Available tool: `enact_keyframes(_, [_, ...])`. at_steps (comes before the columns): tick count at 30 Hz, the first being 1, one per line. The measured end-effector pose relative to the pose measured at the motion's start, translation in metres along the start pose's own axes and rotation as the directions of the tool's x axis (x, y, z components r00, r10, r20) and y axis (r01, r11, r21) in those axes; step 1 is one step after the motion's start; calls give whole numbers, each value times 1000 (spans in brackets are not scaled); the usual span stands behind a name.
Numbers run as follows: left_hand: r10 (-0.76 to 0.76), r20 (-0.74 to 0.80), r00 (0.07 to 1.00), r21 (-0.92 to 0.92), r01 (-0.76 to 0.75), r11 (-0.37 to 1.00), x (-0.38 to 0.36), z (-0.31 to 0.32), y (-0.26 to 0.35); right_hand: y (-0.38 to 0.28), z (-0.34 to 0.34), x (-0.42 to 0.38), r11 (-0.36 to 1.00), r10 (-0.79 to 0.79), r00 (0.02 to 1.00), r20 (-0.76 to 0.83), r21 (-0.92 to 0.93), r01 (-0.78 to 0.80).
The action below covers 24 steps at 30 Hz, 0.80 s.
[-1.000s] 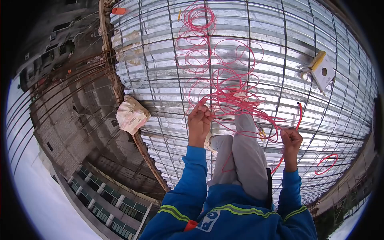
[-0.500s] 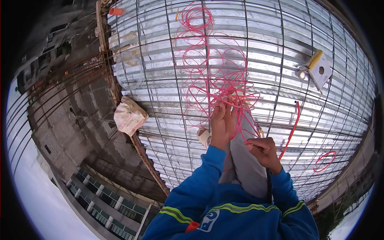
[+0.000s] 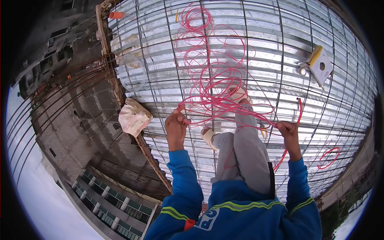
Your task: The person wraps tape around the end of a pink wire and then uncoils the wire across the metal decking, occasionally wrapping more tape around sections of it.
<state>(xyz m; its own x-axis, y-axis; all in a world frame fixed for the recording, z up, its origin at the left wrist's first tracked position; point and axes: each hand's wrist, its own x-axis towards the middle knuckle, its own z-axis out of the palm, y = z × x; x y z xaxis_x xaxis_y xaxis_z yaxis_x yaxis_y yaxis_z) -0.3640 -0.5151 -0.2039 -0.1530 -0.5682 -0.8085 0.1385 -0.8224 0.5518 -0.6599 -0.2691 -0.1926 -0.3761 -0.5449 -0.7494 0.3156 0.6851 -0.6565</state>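
Note:
A tangle of thin pinkish-red wire (image 3: 218, 94) hangs in loose loops in front of my legs, with more loops running away over the metal deck. My left hand (image 3: 177, 127) is closed on strands at the left side of the tangle. On the other side, my right hand (image 3: 289, 134) grips several strands gathered together. The wire stretches across between my two hands, above my knees. Parts of my shoes show behind the loops.
Corrugated metal decking (image 3: 256, 36) lies under a grid of dark rebar. A white and yellow box (image 3: 321, 67) sits at right, near a red tube (image 3: 300, 114). At left, a torn paper sack (image 3: 135, 118) rests by the deck's wooden edge (image 3: 150, 160), beside a drop.
My hands have moved apart, the left one leftward and the right one rightward and up. The wire between them has spread into a wide, stretched bundle.

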Motion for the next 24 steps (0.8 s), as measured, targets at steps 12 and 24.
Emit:
enact_keyframes(12, [-15,379,925,413,-154,897,-70,132,-91,-49,56,-7,987,-148,974,170,94,133])
enact_keyframes(24, [114,-468,876,-29,-144,989,53,-6,-51,-36,-55,-43,920,-110,990,-92,368,137])
